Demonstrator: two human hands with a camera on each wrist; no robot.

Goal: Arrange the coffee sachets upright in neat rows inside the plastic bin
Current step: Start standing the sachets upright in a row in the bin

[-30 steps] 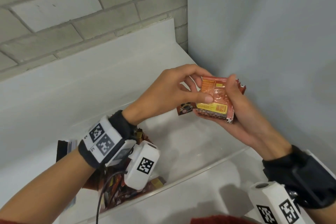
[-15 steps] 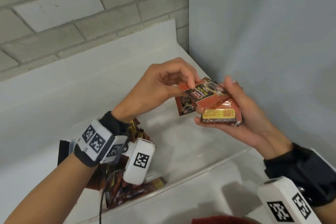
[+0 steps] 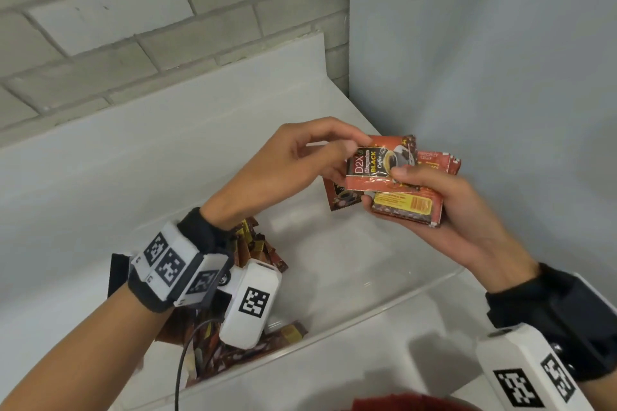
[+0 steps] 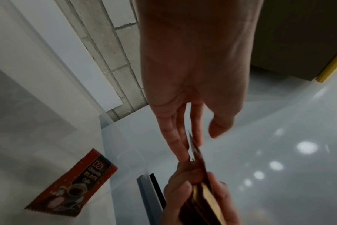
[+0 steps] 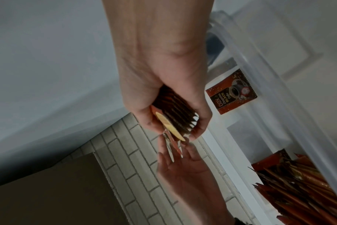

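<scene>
Above the clear plastic bin [image 3: 384,304], the right hand [image 3: 444,207] clamps a stack of sachets [image 3: 409,207]. The left hand [image 3: 300,163] has its fingers [image 3: 347,145] pinching one red-and-black "D2X Black Coffee" sachet [image 3: 380,163] atop the stack. A lone sachet [image 3: 340,198] lies in the bin's far right corner; a heap of sachets [image 3: 233,337] fills its left end.

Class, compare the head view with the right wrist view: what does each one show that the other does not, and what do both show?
Only the head view shows the printed front of the top sachet pinched by the left hand, and both wrist-worn cameras.

Only the right wrist view shows the edges of the sachet stack fanned like pages in the right hand.

Both show the right hand holding the stack, the left hand meeting it, a lone sachet lying in the clear plastic bin, a loose heap of sachets at the bin's other end, and the brick wall.
</scene>
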